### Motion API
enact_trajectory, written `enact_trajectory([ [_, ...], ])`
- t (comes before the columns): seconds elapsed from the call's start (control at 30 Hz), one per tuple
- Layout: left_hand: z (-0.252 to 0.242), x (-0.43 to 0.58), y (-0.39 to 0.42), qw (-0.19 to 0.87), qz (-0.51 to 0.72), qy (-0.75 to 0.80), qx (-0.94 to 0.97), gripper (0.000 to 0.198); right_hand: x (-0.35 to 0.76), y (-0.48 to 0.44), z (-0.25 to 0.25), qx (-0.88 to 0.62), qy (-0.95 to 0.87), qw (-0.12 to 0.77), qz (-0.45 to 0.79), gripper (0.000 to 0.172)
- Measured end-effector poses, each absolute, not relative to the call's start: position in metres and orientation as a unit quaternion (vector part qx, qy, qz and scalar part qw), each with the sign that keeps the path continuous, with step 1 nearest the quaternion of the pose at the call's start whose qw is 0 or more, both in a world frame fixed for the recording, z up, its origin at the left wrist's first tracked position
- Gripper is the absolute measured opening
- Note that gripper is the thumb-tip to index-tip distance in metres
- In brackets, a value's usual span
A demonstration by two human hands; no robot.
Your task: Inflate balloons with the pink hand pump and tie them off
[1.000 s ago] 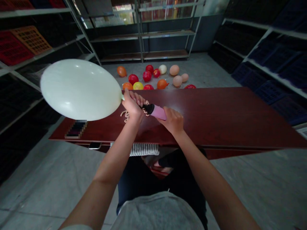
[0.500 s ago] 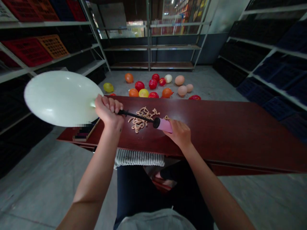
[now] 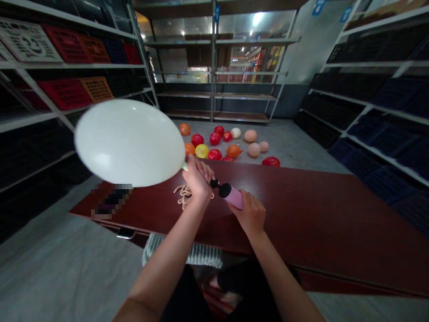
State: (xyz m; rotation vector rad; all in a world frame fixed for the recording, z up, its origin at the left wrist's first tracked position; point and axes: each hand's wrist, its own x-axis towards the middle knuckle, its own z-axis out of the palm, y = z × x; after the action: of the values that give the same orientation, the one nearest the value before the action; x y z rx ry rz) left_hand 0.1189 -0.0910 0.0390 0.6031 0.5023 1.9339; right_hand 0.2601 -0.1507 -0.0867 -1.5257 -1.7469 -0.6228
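**Where two hands meet a pump: dark red desk, concrete floor, shelved room**

Left hand (image 3: 197,181) is shut in a fist around the neck of a pale inflated balloon (image 3: 129,143), held in the air over the desk, and around the black nozzle of a pink hand pump (image 3: 231,195); the join is hidden. Right hand (image 3: 248,214) is curled closed on the pump's barrel. Beneath them, on the dark red wooden desk (image 3: 318,223), lies a tangle of tan string (image 3: 183,196), beside a pixelated flat object (image 3: 112,201). Beyond the desk, small red, orange, yellow and cream balloons (image 3: 214,154) lie on the grey concrete floor (image 3: 67,264). Metal shelving holds red and orange crates (image 3: 97,89) on the left, dark blue crates (image 3: 385,138) on the right.
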Motion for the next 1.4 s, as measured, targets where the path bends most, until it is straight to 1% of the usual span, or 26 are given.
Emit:
enact_trajectory([
  [0.1, 0.025, 0.143, -0.097, 0.508, 0.802, 0.218, 0.227, 0.057, 0.261, -0.151, -0.087, -0.59, -0.672, 0.377, -0.243, 0.034],
  [0.23, 0.013, 0.144, -0.096, 0.516, 0.798, 0.22, 0.22, 0.054, 0.26, -0.152, -0.083, -0.577, -0.674, 0.383, -0.256, 0.029],
  [0.33, 0.007, 0.128, -0.091, 0.538, 0.787, 0.224, 0.202, 0.052, 0.257, -0.154, -0.081, -0.569, -0.689, 0.364, -0.264, 0.026],
  [0.4, 0.004, 0.115, -0.09, 0.546, 0.783, 0.233, 0.184, 0.052, 0.255, -0.155, -0.08, -0.556, -0.707, 0.344, -0.27, 0.028],
  [0.53, -0.001, 0.087, -0.089, 0.525, 0.797, 0.255, 0.156, 0.051, 0.254, -0.157, -0.079, -0.536, -0.734, 0.294, -0.296, 0.031],
  [0.77, 0.015, 0.027, -0.087, 0.516, 0.807, 0.248, 0.146, 0.047, 0.253, -0.162, -0.074, -0.53, -0.741, 0.265, -0.315, 0.03],
  [0.97, 0.037, -0.008, -0.091, 0.495, 0.819, 0.237, 0.168, 0.049, 0.254, -0.16, -0.077, -0.506, -0.753, 0.285, -0.31, 0.035],
  [1.13, 0.051, 0.008, -0.094, 0.482, 0.824, 0.224, 0.199, 0.053, 0.256, -0.159, -0.081, -0.524, -0.744, 0.315, -0.269, 0.035],
  [1.27, 0.059, 0.033, -0.09, 0.48, 0.824, 0.206, 0.218, 0.055, 0.259, -0.157, -0.084, -0.551, -0.719, 0.325, -0.271, 0.034],
  [1.4, 0.056, 0.066, -0.085, 0.489, 0.815, 0.199, 0.239, 0.055, 0.261, -0.153, -0.084, -0.567, -0.696, 0.338, -0.282, 0.037],
])
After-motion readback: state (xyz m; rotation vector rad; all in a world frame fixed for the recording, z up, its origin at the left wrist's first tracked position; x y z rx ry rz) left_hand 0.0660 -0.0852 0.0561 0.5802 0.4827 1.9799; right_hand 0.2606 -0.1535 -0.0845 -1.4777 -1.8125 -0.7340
